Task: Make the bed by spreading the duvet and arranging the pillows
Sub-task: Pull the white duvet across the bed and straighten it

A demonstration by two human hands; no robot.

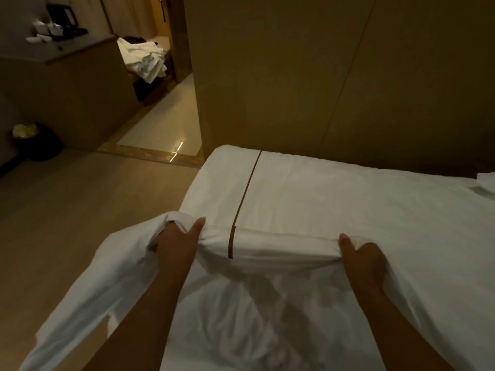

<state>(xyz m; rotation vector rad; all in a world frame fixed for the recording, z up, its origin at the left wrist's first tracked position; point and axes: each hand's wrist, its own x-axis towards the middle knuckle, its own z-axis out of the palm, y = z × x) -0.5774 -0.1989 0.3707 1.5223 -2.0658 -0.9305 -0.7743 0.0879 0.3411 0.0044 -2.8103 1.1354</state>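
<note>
Ahead: wall (321,76) rises right behind the bed's far edge, closing that side | Top: duvet (348,210) lies flat, open to reach across | Left: bare floor (80,210) beside the bed gives passage | Far left: counter (67,84) and bin (37,143) bound the floor | Right edge: white cloth (486,183) lies on the duvet

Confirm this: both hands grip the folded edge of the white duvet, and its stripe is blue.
Wrong on the stripe: the head view shows it brown, not blue. The left hand and right hand do both grip the folded edge of the white duvet.
</note>
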